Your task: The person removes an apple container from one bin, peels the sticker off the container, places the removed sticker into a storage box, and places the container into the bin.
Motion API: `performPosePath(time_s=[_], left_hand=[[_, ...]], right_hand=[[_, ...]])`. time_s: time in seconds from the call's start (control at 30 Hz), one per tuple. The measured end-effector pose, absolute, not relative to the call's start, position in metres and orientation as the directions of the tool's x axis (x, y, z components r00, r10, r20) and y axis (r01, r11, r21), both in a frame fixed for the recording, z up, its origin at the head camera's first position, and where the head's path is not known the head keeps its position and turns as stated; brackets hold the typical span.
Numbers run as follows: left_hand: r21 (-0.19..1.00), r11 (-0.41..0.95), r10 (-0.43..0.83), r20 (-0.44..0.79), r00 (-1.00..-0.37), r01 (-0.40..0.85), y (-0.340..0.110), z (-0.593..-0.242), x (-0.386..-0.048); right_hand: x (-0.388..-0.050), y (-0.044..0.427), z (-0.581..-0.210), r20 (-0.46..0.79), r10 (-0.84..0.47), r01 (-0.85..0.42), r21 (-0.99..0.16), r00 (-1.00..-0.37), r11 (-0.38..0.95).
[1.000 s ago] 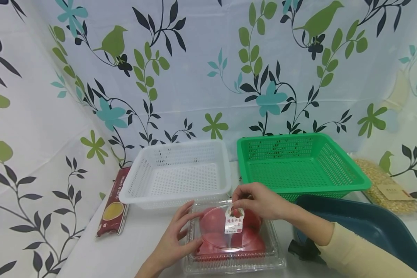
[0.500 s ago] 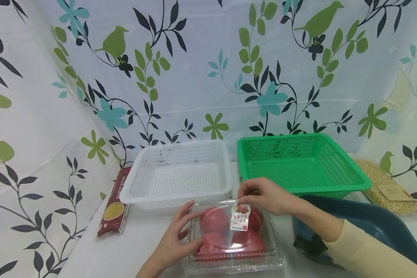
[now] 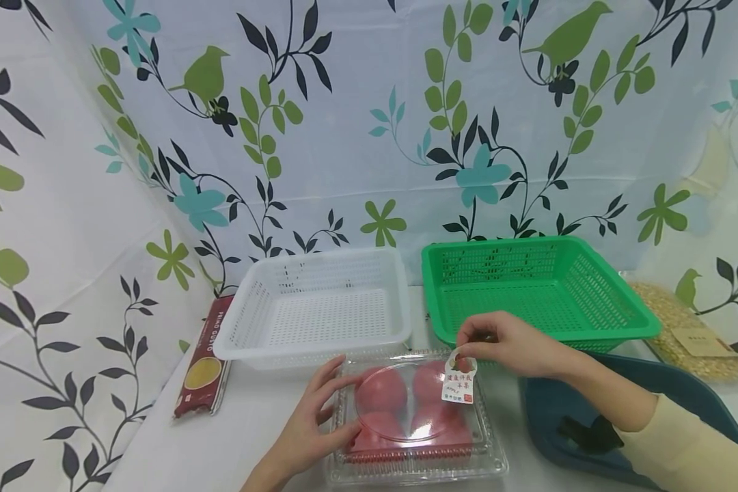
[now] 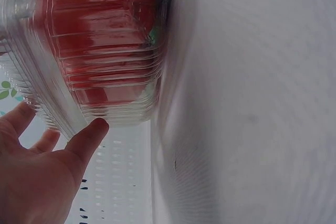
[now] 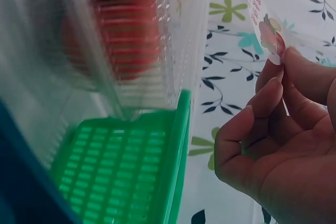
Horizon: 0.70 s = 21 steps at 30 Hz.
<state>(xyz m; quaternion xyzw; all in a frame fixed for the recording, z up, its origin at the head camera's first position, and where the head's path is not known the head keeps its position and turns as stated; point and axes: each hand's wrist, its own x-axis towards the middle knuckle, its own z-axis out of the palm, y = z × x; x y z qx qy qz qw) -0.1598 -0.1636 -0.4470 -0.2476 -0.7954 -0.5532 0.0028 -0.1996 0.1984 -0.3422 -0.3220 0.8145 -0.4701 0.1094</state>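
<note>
Label (image 3: pixel 459 383) x1: at far R corner of the clear box (image 3: pixel 415 471), pinched at its top end btwn thumb & fingertips of the R hand (image 3: pixel 516 345), prob. to spare the printed part. L hand (image 3: pixel 313 424): fingers spread, tips touching box's L edge, prob. to stop it sliding. Box x1 on table (image 3: pixel 258 396), approx. 4 red fruits (image 3: pixel 380 391) thru lid. Behind, side by side: 1 white basket (image 3: pixel 310 352), 1 green basket (image 3: pixel 553 336), prob. set back for hand room. Far L: 1 red packet (image 3: pixel 206 365). R: 1 blue tray (image 3: pixel 547 417), 1 bag of yellow grain (image 3: pixel 691 335).
</note>
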Motion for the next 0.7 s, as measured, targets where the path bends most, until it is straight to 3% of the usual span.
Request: performPosePath(time_s=[0.7], left_hand=[[0.880, 0.268, 0.390, 0.275, -0.879, 0.394, -0.165, -0.448, -0.160]], right_hand=[[-0.190, 0.292, -0.348, 0.056, -0.670, -0.445, -0.788, -0.741, 0.426]])
